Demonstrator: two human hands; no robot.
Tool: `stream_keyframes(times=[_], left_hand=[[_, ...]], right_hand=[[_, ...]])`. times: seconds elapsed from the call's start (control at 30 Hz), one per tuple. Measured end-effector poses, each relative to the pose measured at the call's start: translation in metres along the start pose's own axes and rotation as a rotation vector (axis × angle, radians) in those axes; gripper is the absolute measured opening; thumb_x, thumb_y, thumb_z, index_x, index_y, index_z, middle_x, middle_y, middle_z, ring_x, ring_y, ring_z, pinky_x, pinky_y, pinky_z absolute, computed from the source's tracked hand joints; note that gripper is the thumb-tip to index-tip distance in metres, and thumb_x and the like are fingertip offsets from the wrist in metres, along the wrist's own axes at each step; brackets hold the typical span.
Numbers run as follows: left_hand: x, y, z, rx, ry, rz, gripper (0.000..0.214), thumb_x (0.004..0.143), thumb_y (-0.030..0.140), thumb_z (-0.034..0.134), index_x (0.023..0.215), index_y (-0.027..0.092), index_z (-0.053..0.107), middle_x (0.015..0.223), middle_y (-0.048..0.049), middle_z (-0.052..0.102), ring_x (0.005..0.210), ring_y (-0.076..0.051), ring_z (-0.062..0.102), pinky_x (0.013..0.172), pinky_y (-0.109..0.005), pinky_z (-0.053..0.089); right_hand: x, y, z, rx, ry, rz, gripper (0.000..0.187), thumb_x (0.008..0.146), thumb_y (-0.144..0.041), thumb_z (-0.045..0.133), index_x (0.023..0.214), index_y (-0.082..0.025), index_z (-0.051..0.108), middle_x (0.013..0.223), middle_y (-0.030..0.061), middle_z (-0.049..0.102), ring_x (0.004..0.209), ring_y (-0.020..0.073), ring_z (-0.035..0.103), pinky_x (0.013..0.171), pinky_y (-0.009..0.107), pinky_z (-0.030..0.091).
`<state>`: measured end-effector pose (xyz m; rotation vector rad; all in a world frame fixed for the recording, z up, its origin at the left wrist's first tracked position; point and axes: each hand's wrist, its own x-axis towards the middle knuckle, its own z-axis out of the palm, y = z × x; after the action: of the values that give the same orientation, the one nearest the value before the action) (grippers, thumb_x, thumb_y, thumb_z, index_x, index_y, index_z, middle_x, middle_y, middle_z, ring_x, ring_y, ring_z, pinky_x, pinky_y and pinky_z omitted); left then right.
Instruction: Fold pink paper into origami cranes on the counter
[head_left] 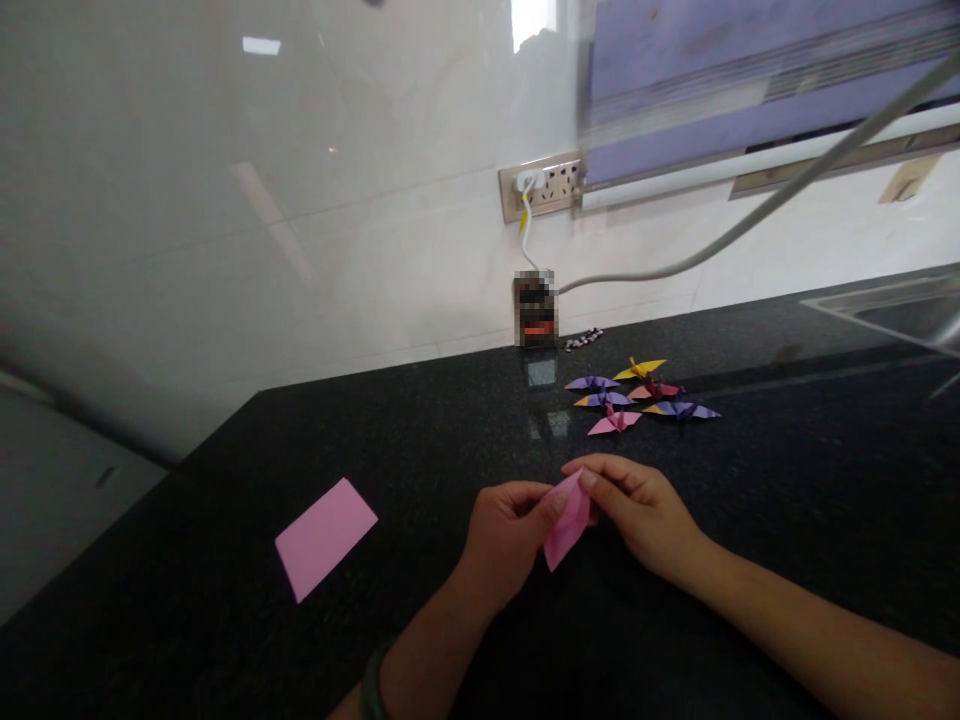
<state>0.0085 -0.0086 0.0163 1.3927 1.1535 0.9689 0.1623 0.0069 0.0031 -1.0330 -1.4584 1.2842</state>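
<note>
A pink piece of folded origami paper (567, 530) is held between both hands over the black countertop, its pointed end hanging toward me. My left hand (506, 540) pinches its left side, thumb on top. With thumb and index finger, my right hand (641, 505) grips the upper right corner. The fingers behind the paper are partly hidden. Beyond the hands sit several folded paper cranes: a pink crane (616, 420), a yellow crane (639, 370), a dark red crane (655, 390) and purple ones (681, 410). To the left lies a pink paper sheet (326, 540).
Against the wall, a blurred-out device (535, 310) stands by a power cord (675, 268). A small beaded strand (583, 340) lies beside it. The wall socket (551, 187) holds a white plug. At the far right is a metal-edged sink or hob (840, 300).
</note>
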Motion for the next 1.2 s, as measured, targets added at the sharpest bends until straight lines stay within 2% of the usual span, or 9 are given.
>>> stream_keyframes(times=[0.67, 0.93, 1.2], left_hand=[[-0.0007, 0.0020, 0.0008, 0.137, 0.109, 0.032, 0.025, 0.072, 0.034, 0.053, 0.078, 0.015, 0.068, 0.066, -0.0039, 0.064, 0.058, -0.014, 0.053, 0.051, -0.022, 0.038], [-0.0029, -0.0008, 0.0005, 0.246, 0.093, 0.114, 0.025, 0.076, 0.033, 0.047, 0.082, 0.018, 0.067, 0.071, -0.0033, 0.065, 0.065, -0.016, 0.056, 0.057, -0.023, 0.040], [-0.0032, -0.0016, -0.0003, 0.395, 0.099, 0.173, 0.021, 0.077, 0.029, 0.048, 0.079, 0.019, 0.066, 0.070, -0.0012, 0.064, 0.065, -0.014, 0.056, 0.059, -0.022, 0.040]], right_hand=[[-0.0011, -0.0036, -0.0002, 0.007, -0.025, 0.007, 0.020, 0.078, -0.031, 0.048, 0.090, -0.017, 0.058, 0.072, 0.0014, 0.059, 0.059, 0.0107, 0.053, 0.052, 0.022, 0.044], [-0.0011, -0.0046, 0.0038, -0.009, -0.005, 0.011, 0.013, 0.072, -0.027, 0.056, 0.082, -0.018, 0.054, 0.067, -0.0012, 0.055, 0.059, 0.0098, 0.051, 0.053, 0.021, 0.043], [-0.0005, 0.0018, 0.0017, -0.035, -0.075, -0.024, 0.015, 0.071, -0.029, 0.058, 0.080, -0.018, 0.053, 0.065, -0.0016, 0.052, 0.057, 0.0099, 0.049, 0.050, 0.021, 0.039]])
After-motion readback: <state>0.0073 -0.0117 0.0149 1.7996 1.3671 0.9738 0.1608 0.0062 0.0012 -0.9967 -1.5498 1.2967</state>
